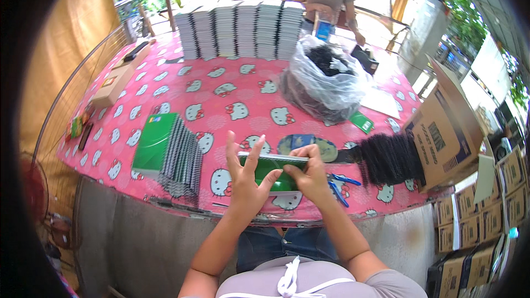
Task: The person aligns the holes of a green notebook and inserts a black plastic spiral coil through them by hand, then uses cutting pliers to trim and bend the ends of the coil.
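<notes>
A green-covered notebook [266, 172] stands tilted on the table in front of me, its white page edge uppermost. My right hand [312, 175] grips its right end, thumb on the green cover and fingers over the top edge. At the left end my left hand [247, 179] has its fingers spread and raised, with the thumb by the cover. Pliers with blue handles [338, 192] lie beside my right hand. To the right is a pile of black spiral binding coils [386, 159]. A stack of green spiral-bound notebooks [156, 142] sits to the left.
Tall stacks of white-paged books [237, 30] stand at the back. A clear plastic bag [309, 85] holds black coils. An open cardboard box [444, 127] stands at the right edge, with more boxes [480, 204] below. Across the pink tablecloth [232, 85], another person [331, 3] stands.
</notes>
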